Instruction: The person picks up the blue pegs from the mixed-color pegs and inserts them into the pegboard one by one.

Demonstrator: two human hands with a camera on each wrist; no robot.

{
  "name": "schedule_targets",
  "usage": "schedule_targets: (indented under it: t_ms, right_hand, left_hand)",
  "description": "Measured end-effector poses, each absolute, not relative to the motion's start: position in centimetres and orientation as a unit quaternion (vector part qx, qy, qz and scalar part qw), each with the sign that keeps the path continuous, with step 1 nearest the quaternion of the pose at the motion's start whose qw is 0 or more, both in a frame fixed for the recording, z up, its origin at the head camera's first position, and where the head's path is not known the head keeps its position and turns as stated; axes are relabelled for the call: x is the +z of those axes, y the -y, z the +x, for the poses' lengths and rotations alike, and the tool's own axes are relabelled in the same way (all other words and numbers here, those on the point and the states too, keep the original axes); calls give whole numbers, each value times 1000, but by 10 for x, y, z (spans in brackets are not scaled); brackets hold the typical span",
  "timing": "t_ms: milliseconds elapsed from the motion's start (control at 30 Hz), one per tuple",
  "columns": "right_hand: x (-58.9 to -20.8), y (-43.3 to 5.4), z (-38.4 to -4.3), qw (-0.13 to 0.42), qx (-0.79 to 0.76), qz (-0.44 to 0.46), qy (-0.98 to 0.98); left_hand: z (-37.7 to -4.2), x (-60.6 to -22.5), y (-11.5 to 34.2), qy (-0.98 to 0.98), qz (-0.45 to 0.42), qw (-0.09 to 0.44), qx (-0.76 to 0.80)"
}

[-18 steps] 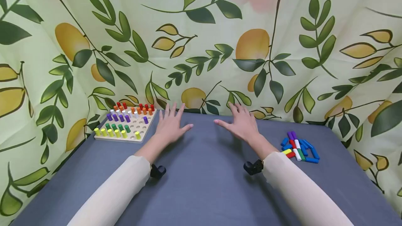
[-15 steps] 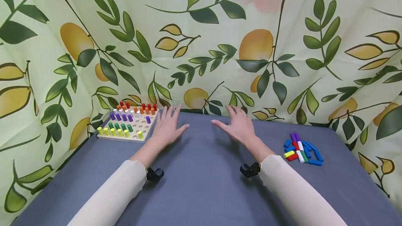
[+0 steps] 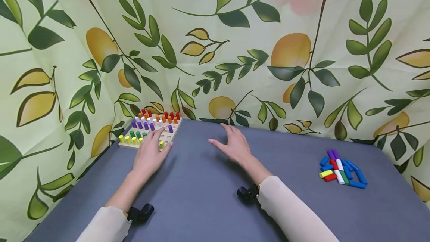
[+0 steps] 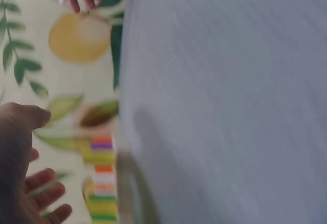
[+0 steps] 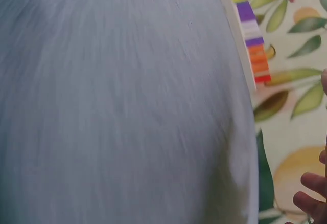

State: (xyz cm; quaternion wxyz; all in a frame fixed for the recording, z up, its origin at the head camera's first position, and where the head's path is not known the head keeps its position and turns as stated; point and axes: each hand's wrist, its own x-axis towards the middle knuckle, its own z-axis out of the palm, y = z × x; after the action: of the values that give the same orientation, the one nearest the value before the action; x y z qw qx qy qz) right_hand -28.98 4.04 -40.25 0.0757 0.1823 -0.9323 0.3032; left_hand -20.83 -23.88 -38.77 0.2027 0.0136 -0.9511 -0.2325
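My left hand (image 3: 151,154) hovers over the near side of a light wooden pegboard (image 3: 167,133), hiding part of it, with fingers extended and nothing held. Rows of coloured pegs stand upright in the board: red, orange, white, purple (image 3: 170,129), green and yellow (image 3: 128,139). Several holes toward its right side have no peg. My right hand (image 3: 235,145) is raised over the table to the right of the board, fingers spread and holding nothing. In the left wrist view, my left hand (image 4: 20,168) is beside the blurred pegs (image 4: 103,188); whether it touches them I cannot tell.
A loose pile of pegs, blue (image 3: 357,185), white, red, purple, green and yellow (image 3: 326,173), lies on the right of the grey-blue table (image 3: 201,197). A leaf-patterned cloth (image 3: 248,44) hangs behind the table. Each wrist wears a black camera (image 3: 141,213).
Both hands have moved left, the left one from beside the pegboard to over its near side. The head view has turned left, so board and loose pegs appear farther right.
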Motion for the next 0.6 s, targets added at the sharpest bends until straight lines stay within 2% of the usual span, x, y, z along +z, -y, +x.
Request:
schedule_targets:
  t_ms: [133, 400, 600]
  right_hand:
    - [-413, -18, -288, 67, 313, 196, 927]
    - [-426, 25, -285, 29, 359, 216, 908]
    - [-432, 64, -283, 2, 410, 219, 885]
  left_hand:
    - [-197, -396, 264, 948, 43, 216, -230]
    - [-196, -407, 295, 942, 122, 174, -261]
    - [-202, -419, 321, 926, 166, 177, -290]
